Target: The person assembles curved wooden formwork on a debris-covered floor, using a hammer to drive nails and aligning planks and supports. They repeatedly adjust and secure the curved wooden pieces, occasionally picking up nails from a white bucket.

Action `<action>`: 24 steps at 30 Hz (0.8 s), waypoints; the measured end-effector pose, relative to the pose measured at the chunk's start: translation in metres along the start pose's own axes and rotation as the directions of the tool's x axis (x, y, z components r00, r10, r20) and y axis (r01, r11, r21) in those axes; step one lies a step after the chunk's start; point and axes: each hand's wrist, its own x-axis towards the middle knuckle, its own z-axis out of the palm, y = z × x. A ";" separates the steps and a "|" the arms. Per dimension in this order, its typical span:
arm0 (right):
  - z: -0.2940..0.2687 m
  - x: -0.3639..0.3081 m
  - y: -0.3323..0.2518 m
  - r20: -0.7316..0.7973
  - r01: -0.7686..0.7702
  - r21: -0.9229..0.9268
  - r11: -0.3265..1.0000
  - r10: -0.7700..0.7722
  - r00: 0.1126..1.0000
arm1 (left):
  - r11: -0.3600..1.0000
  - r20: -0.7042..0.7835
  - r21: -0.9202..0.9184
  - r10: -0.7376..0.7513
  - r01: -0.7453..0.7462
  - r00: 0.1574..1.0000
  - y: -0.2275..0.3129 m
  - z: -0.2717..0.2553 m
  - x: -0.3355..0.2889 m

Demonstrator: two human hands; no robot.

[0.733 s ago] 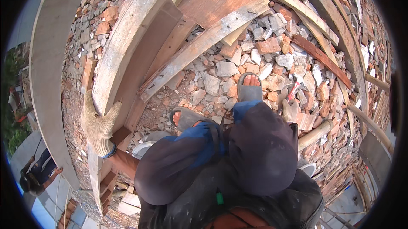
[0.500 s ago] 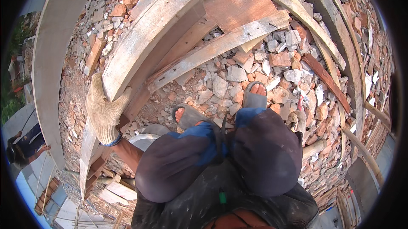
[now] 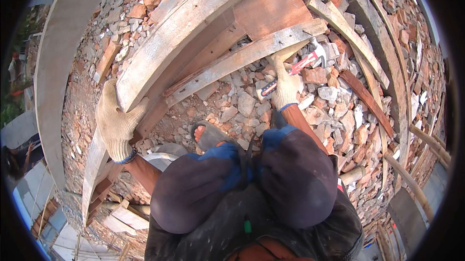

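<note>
Hammer (image 3: 305, 63) in your closed right hand (image 3: 286, 86), over rubble (image 3: 339, 111) right of centre.
Likely stiff, head-heavy; best held low on the handle (image 3: 269, 88). Your left hand (image 3: 116, 118), thumb spread, grips a pale timber (image 3: 184, 33).

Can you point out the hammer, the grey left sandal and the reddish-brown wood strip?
Hammer (image 3: 304, 62), head view: red part of its handle.
Grey left sandal (image 3: 212, 136), head view: strap over the foot.
Reddish-brown wood strip (image 3: 367, 101), head view: about midway along its length.
</note>
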 end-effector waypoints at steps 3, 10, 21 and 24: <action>0.006 0.014 -0.002 0.112 -0.086 0.157 0.984 0.069 0.991 | 0.999 0.024 -0.007 -0.048 0.048 0.999 -0.001 -0.005 -0.002; -0.037 0.067 0.013 0.076 0.040 0.125 0.991 -0.050 0.996 | 0.997 0.017 -0.068 -0.039 0.040 0.999 -0.001 -0.001 -0.002; -0.036 0.108 0.029 0.132 0.006 0.138 0.990 -0.024 0.991 | 0.998 -0.007 -0.068 -0.008 0.008 1.000 0.003 0.004 -0.002; -0.020 0.101 0.035 0.142 0.005 0.166 0.986 -0.029 0.989 | 0.999 -0.008 -0.034 -0.032 0.032 0.999 -0.004 -0.007 -0.005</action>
